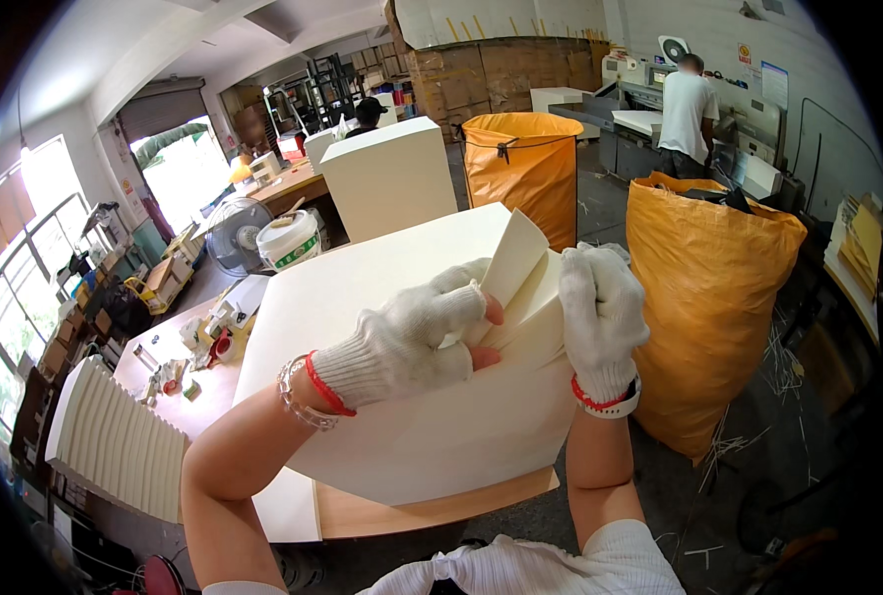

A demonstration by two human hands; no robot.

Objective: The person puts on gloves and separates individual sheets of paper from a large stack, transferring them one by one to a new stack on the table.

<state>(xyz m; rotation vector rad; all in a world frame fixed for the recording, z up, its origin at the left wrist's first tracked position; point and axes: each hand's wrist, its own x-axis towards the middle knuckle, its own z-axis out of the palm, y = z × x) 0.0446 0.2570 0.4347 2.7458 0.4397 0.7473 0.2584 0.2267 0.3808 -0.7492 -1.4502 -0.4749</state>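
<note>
A large stack of cream-white paper sheets [362, 273] lies on the table before me. At its right side, several sheets are lifted and bent into a curled flap [517, 256]. My left hand [412, 332], in a white knit glove with two bare fingertips, is curled round the bent sheets from the left. My right hand [603, 309], also gloved, is closed at the stack's right edge, gripping sheets there; its fingertips are hidden. Under the stack, the light wood tabletop [432, 508] shows along the near edge.
Two orange sacks [709, 297] stand right and ahead. Another tall paper stack [387, 178] rises beyond mine. Left are a wavy paper pile [114, 436], small items on a pink surface [164, 352], a white bucket [288, 241] and a fan [233, 236]. A person [688, 114] stands at a machine.
</note>
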